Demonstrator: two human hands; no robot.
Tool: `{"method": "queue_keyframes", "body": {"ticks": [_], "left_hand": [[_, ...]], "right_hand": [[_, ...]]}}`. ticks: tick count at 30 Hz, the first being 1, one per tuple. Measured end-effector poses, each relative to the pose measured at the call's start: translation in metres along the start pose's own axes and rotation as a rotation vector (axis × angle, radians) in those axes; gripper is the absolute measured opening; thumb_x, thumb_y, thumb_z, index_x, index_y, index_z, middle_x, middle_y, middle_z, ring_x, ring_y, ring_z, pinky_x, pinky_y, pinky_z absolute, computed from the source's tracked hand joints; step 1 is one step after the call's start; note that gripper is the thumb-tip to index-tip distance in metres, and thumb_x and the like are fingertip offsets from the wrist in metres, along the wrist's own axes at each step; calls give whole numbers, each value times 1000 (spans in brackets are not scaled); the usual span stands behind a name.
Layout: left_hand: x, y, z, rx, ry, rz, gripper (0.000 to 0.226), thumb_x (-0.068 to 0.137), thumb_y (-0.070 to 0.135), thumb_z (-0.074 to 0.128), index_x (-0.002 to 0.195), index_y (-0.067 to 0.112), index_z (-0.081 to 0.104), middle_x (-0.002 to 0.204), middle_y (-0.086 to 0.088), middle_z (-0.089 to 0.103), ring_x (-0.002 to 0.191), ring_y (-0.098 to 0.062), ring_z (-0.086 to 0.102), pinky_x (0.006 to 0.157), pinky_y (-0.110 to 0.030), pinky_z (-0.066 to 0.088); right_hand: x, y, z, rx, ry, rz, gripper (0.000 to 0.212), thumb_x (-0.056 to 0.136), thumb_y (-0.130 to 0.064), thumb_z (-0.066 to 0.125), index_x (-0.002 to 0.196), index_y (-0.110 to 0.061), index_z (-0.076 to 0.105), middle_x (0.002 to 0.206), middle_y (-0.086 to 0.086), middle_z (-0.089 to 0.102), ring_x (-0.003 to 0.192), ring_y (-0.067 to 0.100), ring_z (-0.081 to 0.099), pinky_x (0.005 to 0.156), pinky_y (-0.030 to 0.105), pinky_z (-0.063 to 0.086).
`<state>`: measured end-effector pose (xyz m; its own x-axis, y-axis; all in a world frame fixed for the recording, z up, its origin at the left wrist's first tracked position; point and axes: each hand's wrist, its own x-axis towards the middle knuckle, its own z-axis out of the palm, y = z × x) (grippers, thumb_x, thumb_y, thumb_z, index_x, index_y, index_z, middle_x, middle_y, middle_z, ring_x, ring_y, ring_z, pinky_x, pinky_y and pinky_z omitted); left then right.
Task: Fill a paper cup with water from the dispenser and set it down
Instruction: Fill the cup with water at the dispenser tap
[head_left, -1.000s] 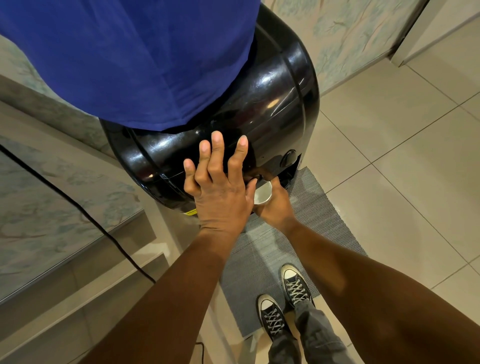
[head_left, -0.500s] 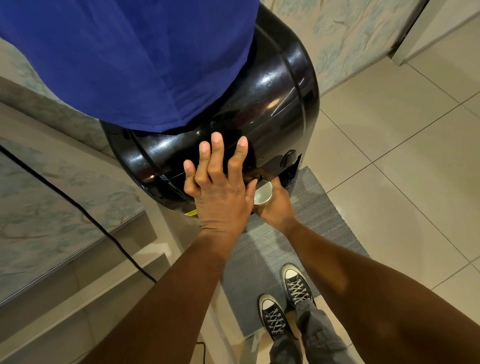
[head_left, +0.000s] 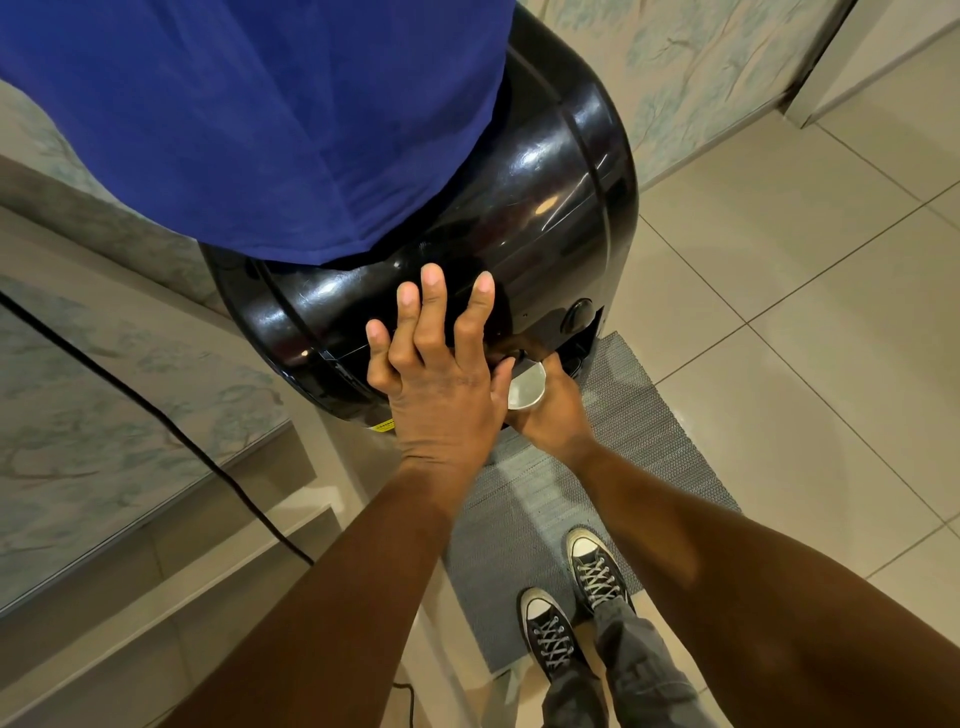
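- You're standing indoors in what looks like a lobby or hallway corner, though which sort of building can't be told.
- At 12 o'clock, a floor-standing black water dispenser carries a blue cloth cover.
- Large glossy beige floor tiles spread toward 3 o'clock.
- A grey mat lies beneath your feet.
- Pale wallpaper with a branch pattern lines the wall at 1 o'clock.
- A black cable crosses a stepped ledge at 9 o'clock.

Tight quarters at the tap

My left hand and the dispenser front box in the cup; open floor lies clear to my right.
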<state>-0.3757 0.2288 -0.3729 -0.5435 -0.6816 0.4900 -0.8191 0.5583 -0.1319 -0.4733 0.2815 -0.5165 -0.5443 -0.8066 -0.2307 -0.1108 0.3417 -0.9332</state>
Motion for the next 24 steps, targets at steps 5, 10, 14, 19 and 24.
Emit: {"method": "queue_keyframes", "body": {"ticks": [5,10,14,19,24], "left_hand": [[0,0,-1,-8,-5,-1,109,70,54,77,146,29,3,146,-9,10,137,-23,-5,115,-42,-13],[1,1,-1,-14,-6,-3,108,69,54,77,145,29,5,146,-9,10,137,-26,4,116,-41,-14],[1,1,-2,-11,-4,-4,107,68,54,78,146,28,9,146,-10,11,136,-28,11,115,-42,-10],[1,0,-5,-6,-25,3,111,68,58,77,147,27,6,147,-11,9,137,-29,9,115,-44,-9],[0,2,-9,-7,-56,6,115,67,61,76,147,27,1,148,-11,8,138,-29,9,115,-45,-7]], "right_hand": [[0,-2,0,0,-2,-13,72,63,-27,91,119,-15,48,111,-2,63,99,9,60,72,10,49],[1,2,4,3,2,1,69,62,-27,91,115,-16,48,108,-2,65,99,10,63,76,17,53],[-1,3,4,-7,-4,4,67,62,-26,91,112,-15,48,106,-3,64,96,8,63,68,8,49],[-1,3,2,-1,-10,17,61,63,-23,91,104,-15,48,97,-6,63,86,3,63,64,11,48],[-2,3,-2,-15,-12,2,57,64,-20,90,103,-17,49,94,-10,61,86,7,64,63,12,46]]}}
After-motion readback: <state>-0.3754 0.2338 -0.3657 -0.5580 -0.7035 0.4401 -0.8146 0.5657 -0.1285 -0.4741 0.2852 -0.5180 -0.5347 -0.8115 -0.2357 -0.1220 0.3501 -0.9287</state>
